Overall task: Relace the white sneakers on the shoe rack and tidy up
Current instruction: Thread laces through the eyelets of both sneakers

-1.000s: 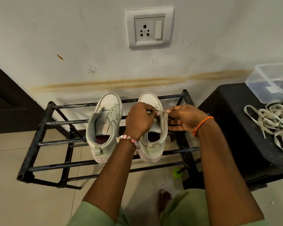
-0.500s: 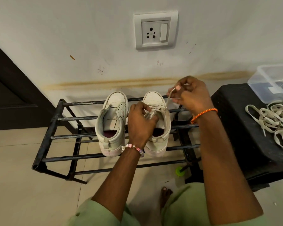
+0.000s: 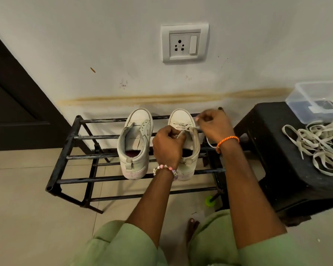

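My left hand [image 3: 168, 144] pinches the lace [image 3: 183, 129] over the right sneaker [image 3: 182, 120], and my right hand [image 3: 212, 125] pinches its other end on the far right side. The left sneaker [image 3: 136, 143] stands just beside it on the black shoe rack [image 3: 69, 143]. At right, loose laces [image 3: 319, 144] lie on a black stool [image 3: 273, 150], near a clear box [image 3: 315, 100].

two white sneakers [image 3: 136, 143] [image 3: 183, 120], one rack [image 3: 65, 150], one stool [image 3: 277, 150], one tub [image 3: 315, 96].
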{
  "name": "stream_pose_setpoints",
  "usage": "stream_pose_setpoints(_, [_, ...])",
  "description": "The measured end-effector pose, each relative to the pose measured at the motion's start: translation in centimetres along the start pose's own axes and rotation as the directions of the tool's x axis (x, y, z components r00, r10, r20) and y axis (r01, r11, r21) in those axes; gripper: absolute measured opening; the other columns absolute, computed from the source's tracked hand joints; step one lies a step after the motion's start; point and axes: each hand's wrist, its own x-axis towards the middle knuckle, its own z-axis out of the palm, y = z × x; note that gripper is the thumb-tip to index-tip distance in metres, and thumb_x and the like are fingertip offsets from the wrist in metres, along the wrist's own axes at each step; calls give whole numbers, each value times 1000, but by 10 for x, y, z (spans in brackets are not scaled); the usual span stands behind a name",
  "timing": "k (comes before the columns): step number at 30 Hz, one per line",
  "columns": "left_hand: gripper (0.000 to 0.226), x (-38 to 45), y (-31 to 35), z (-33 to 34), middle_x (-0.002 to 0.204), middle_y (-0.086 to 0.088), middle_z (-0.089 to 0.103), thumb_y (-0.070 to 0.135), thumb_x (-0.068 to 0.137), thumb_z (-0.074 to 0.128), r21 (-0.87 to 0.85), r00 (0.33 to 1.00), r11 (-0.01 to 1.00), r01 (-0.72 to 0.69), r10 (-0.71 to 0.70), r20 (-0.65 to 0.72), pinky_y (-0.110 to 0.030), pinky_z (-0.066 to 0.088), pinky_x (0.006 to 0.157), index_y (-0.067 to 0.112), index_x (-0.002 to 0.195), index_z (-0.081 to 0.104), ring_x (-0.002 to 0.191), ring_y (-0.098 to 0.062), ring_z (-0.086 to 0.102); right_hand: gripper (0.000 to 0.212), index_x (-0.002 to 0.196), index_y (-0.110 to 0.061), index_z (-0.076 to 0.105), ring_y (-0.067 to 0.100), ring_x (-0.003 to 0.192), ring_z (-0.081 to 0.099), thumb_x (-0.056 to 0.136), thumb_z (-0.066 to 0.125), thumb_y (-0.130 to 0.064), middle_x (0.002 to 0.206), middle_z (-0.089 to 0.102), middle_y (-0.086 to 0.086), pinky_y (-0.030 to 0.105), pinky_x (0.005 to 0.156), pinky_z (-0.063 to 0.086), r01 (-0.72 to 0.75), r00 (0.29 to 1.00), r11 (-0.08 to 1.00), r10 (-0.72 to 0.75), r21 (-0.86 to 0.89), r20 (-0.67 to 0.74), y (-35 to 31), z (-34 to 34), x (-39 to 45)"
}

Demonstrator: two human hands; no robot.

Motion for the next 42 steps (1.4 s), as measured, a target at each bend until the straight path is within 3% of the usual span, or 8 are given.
stream_pose_setpoints(9, [16, 0, -5, 5, 65, -1, 61, 18, 72, 77, -30, 999, 999, 33, -34, -32, -18, 37, 52, 9, 69, 65, 59, -11, 53, 9, 82, -19, 69, 16, 86, 60, 88, 62, -16, 83, 65, -1, 30, 82, 49, 5, 998, 991, 3, -132, 64, 19, 7, -1])
stream_pose_setpoints(17, [16, 0, -7, 5, 70, -2, 65, 21, 73, 77, -29, 999, 999, 38, -38, -9, -24, 48, 60, 9, 72, 67, 64, -15, 59, 19, 78, -16, 64, -5, 68, 58, 89, 58, -2, 77, 69, -13, 11, 63, 44, 321, 947, 782, -282, 535, -157, -41, -34, -9])
stream_pose_setpoints(21, [16, 0, -7, 5, 69, -1, 63, 20, 74, 77, -40, 1000, 999, 30, -30, -2, -22, 45, 58, 9, 70, 66, 63, -14, 57, 23, 75, -17, 52, 5, 49, 40, 95, 47, -8, 67, 66, -5, 16, 40, 26, 86, 994, 652, -103, 753, -24, -44, -37, -11])
stream_pose_setpoints(25, [14, 0, -6, 4, 64, 2, 61, 19, 73, 76, -50, 999, 998, 44, -44, 1, -21, 42, 57, 10, 68, 66, 60, -11, 55, 17, 83, -14, 58, 0, 61, 52, 93, 54, -28, 73, 56, -7, 24, 65, 43, -50, 997, 983, 61, 179, -56, -12, -13, 2])
stream_pose_setpoints(28, [15, 0, -6, 5, 62, 4, 59, 18, 72, 77, -52, 999, 998, 37, -37, -7, -20, 41, 54, 9, 67, 65, 57, -9, 53, 38, 78, -13, 56, 19, 80, 55, 93, 49, -47, 82, 57, 3, 34, 78, 46, -131, 969, 984, 152, -119, 195, 17, 8, 5])
stream_pose_setpoints(31, [16, 0, -5, 5, 61, 5, 57, 18, 72, 77, -57, 999, 997, 49, -50, -7, -18, 39, 53, 10, 67, 64, 55, -7, 51, 38, 63, -13, 49, 16, 61, 47, 98, 47, -28, 63, 49, 4, 27, 59, 39, -143, 949, 990, 137, -2, 285, 20, 14, 4])
stream_pose_setpoints(37, [18, 2, -7, 6, 62, 3, 59, 24, 72, 78, -46, 998, 997, 61, -60, 8, -26, 48, 57, 10, 68, 66, 60, -14, 56, 36, 61, -12, 49, -2, 40, 42, 96, 50, -12, 50, 48, -7, 13, 44, 37, 44, 997, 919, -65, 393, 41, -3, -3, 4])
stream_pose_setpoints(42, [18, 2, -9, 6, 64, 0, 63, 25, 72, 77, -46, 997, 996, 79, -78, 25, -36, 56, 62, 12, 69, 67, 65, -20, 62, 35, 61, -12, 48, 1, 39, 36, 96, 51, -14, 57, 41, 3, 12, 40, 33, 93, 991, 899, -124, 427, 45, -17, -10, -4])
